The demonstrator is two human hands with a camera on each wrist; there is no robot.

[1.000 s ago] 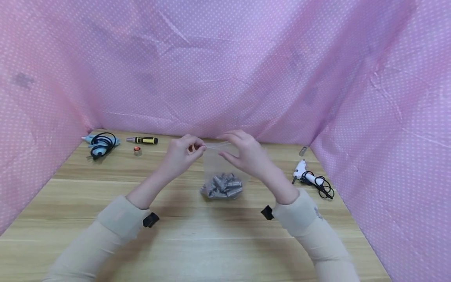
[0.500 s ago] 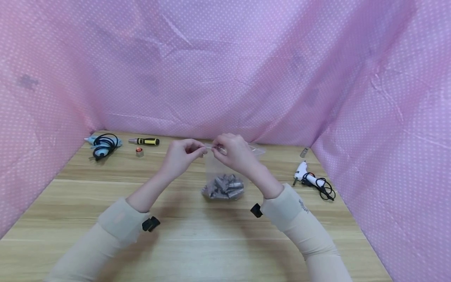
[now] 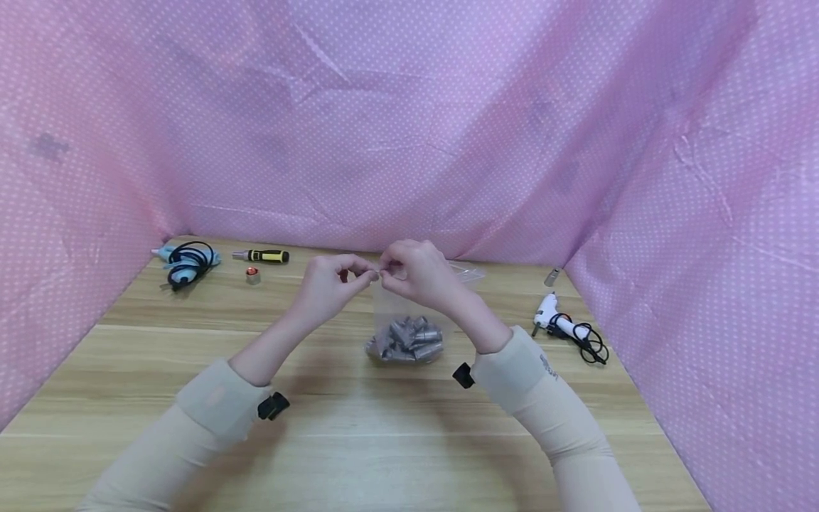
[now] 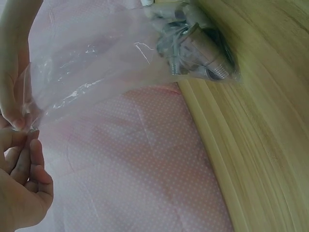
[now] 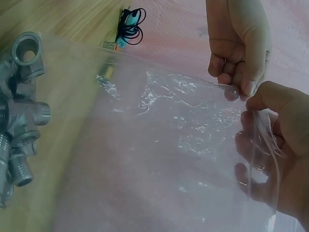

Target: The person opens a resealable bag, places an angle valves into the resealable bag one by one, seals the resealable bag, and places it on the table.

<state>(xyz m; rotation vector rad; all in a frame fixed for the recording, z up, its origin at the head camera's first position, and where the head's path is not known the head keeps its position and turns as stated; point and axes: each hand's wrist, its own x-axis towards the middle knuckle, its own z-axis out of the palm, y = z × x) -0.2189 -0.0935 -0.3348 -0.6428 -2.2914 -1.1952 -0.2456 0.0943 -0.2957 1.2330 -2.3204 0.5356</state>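
Observation:
A clear zip-lock bag (image 3: 392,307) stands upright at the middle of the table, its mouth held up by both hands. Several grey metal pipe fittings (image 3: 409,340) lie in its bottom; threaded ends show in the right wrist view, where the fittings (image 5: 21,116) fill the left edge. My left hand (image 3: 329,284) pinches the bag's top left corner between thumb and forefinger. Right beside it, my right hand (image 3: 419,274) pinches the top edge with thumb and forefinger, its other fingers seen through the plastic in the right wrist view. The fingertips of both hands nearly meet at that corner.
At the back left lie a blue glue gun (image 3: 185,264) with coiled black cord, a yellow-black screwdriver (image 3: 262,256) and a small metal piece with orange inside (image 3: 252,276). A white glue gun (image 3: 559,318) and a small metal cylinder (image 3: 552,276) lie right. Pink dotted cloth (image 3: 409,142) encloses the table.
My right hand, its fingers spread at first, has moved left along the bag's top edge and now pinches it beside the left hand. The left hand keeps its pinch on the corner.

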